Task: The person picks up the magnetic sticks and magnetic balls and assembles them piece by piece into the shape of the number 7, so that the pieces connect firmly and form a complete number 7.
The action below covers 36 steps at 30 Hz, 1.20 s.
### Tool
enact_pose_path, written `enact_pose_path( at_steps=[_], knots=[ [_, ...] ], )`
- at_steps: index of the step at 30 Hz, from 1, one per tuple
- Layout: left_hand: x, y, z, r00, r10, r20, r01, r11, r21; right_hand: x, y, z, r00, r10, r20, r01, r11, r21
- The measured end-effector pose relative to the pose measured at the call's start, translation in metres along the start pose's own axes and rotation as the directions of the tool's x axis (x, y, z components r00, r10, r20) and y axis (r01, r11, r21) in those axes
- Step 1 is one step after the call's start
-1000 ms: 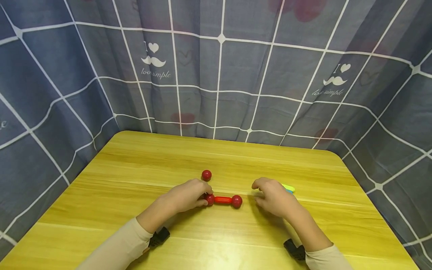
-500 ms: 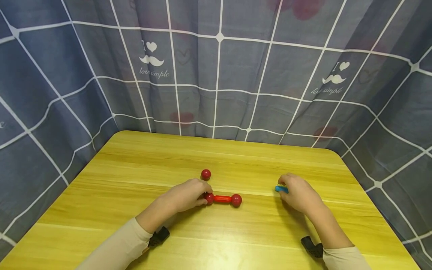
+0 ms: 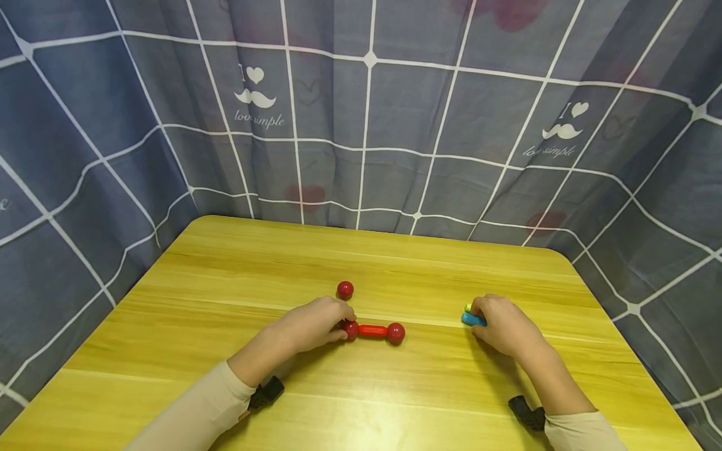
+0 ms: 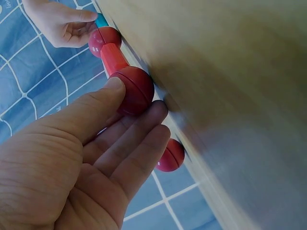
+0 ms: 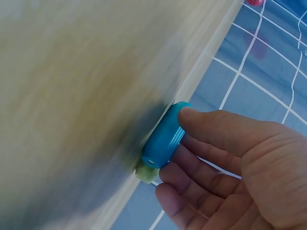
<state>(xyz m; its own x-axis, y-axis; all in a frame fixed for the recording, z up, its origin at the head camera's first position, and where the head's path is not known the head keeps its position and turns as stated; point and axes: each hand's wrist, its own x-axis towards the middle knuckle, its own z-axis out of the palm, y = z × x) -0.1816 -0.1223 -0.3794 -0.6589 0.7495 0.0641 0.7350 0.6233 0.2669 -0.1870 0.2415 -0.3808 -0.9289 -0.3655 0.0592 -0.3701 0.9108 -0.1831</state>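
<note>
Red dumbbell piece: a red plastic rod (image 3: 372, 331) with a glossy red ball at each end lies flat near the middle of the yellow wooden worktop (image 3: 225, 300); its far ball (image 3: 396, 333) points to 3 o'clock.
Left hand: the left hand (image 3: 313, 327) is at 9 o'clock of the rod; thumb and curled fingers pinch the near red ball (image 4: 135, 89), as the left wrist view shows.
Loose ball: a single red plastic ball (image 3: 345, 289) rests on the worktop at 12 o'clock of the left hand, apart from the rod.
Right hand: the right hand (image 3: 504, 327) is at 3 o'clock of the rod, well apart from it; thumb and fingers are closed on a short blue plastic stick (image 5: 164, 141).
Green piece: a light green plastic piece (image 5: 145, 172) lies touching the blue stick, mostly hidden by it.
Background: grey-blue checked cloth (image 3: 361, 125) hangs around the worktop.
</note>
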Motion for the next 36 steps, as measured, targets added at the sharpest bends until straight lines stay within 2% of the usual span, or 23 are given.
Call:
enact_pose_path(
  at_steps=[6, 14, 20, 25, 30, 36],
  knots=[
    [0.0, 0.0, 0.0, 1.0, 0.001, -0.004, -0.001, 1.0, 0.0, -0.003, -0.006, -0.001, 0.998, 0.017, 0.057, -0.019, 0.999, 0.03],
    [-0.001, 0.0, 0.0, 1.0, -0.001, -0.002, 0.001, 1.0, -0.009, -0.005, -0.013, 0.002, 0.998, 0.008, 0.067, -0.011, 0.999, 0.043],
    [-0.001, -0.001, 0.0, 1.0, -0.009, 0.001, 0.009, 1.0, -0.017, -0.006, -0.021, 0.002, 0.994, 0.025, 0.109, -0.031, 0.998, 0.054],
    [-0.001, -0.002, 0.001, 1.0, -0.009, -0.001, 0.009, 1.0, -0.01, -0.007, -0.031, 0.003, 0.994, -0.008, 0.108, -0.002, 0.996, 0.088],
    [-0.001, -0.001, 0.0, 1.0, -0.007, -0.005, 0.007, 1.0, -0.002, -0.009, -0.04, 0.007, 0.988, -0.041, 0.15, 0.012, 0.982, 0.188],
    [-0.001, -0.001, 0.0, 1.0, -0.004, -0.001, 0.004, 1.0, -0.01, -0.009, -0.048, 0.008, 0.964, -0.088, 0.249, -0.011, 0.929, 0.371]
  ],
)
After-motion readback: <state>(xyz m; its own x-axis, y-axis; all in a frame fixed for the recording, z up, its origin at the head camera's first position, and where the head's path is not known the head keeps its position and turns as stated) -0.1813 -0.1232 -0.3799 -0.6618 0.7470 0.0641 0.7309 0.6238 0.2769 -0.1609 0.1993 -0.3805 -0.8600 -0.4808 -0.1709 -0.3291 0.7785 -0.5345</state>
